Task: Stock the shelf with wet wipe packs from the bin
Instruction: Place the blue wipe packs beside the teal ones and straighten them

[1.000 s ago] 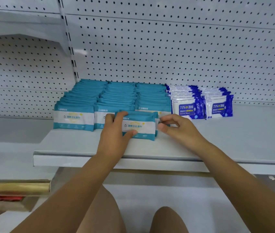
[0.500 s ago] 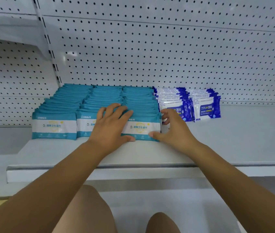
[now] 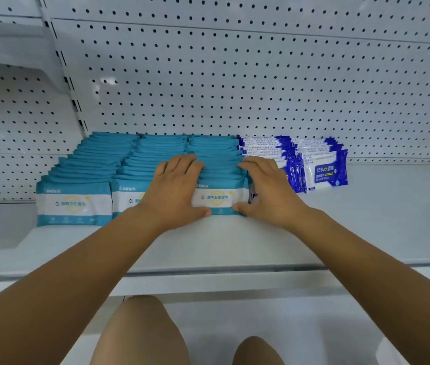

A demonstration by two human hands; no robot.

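White metal shelf (image 3: 235,248), flat, with a raised front lip; white pegboard (image 3: 235,83) rises behind it; a slotted upright (image 3: 69,83), well left of the left fingers, divides this bay from a second pegboard bay.

Counts: three rows of teal wet wipe packs (image 3: 90,164) standing on edge, front to back, rows touching side by side; two rows of blue-and-white packs (image 3: 324,172) just right of the right fingers, against the third teal row (packs within each row overlap too closely for a sure count); two bare knees (image 3: 140,333) low in view, nearer than the shelf lip.

Left hand (image 3: 174,191): fingers (image 3: 182,164) fairly straight and close together across the tops of the middle and third teal rows; thumb pressed on the lower face of the front pack (image 3: 219,198) of the third row. Right hand (image 3: 269,191): fingers flat over the right end of that row's top, thumb at the pack's lower right corner; neither hand curls round anything.

The front pack stands upright on the shelf between the two thumbs, label outward, against the packs behind it.
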